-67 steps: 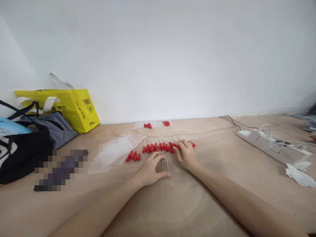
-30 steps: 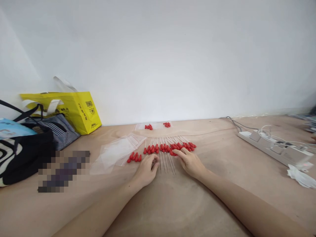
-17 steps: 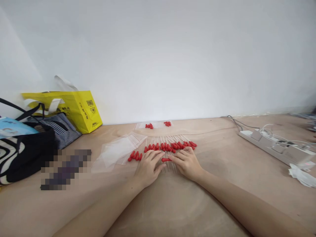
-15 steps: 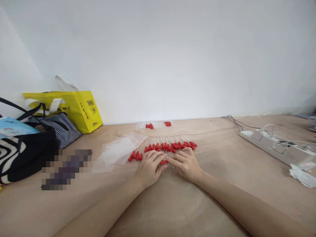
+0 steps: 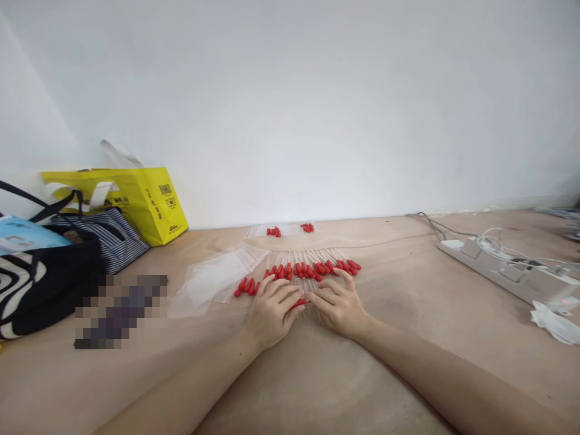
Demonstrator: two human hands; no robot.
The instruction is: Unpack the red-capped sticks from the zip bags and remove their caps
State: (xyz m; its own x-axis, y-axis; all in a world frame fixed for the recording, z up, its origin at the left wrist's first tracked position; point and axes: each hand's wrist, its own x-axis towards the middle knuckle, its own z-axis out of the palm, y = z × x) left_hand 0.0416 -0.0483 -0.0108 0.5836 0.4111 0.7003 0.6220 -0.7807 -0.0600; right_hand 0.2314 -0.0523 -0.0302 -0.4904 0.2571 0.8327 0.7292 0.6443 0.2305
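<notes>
Between my fingertips, low over the wooden table, lies a red rubber bulb (image 5: 299,302). My left hand (image 5: 273,309) is closed on it with thumb and fingers. My right hand (image 5: 341,307) is curled, its fingertips meeting the bulb's right end; whether they pinch a tube there cannot be made out. Thin clear tubes (image 5: 312,312) lie under and between both hands. Just beyond stretches a row of droppers with red bulbs (image 5: 302,269), their clear stems pointing to the wall. Several loose red bulbs (image 5: 247,286) lie beside my left hand.
Clear zip bags (image 5: 212,278) are spread at the left. Farther back, bagged droppers (image 5: 273,231) lie near the wall. A yellow bag (image 5: 154,205) and a black-and-white bag (image 5: 49,290) stand left. A power strip (image 5: 493,272) with cables and a crumpled tissue (image 5: 555,323) lie right.
Both hands have come slightly nearer to me and tilted. The red bulb between them has moved a little left and down, its right end now raised.
</notes>
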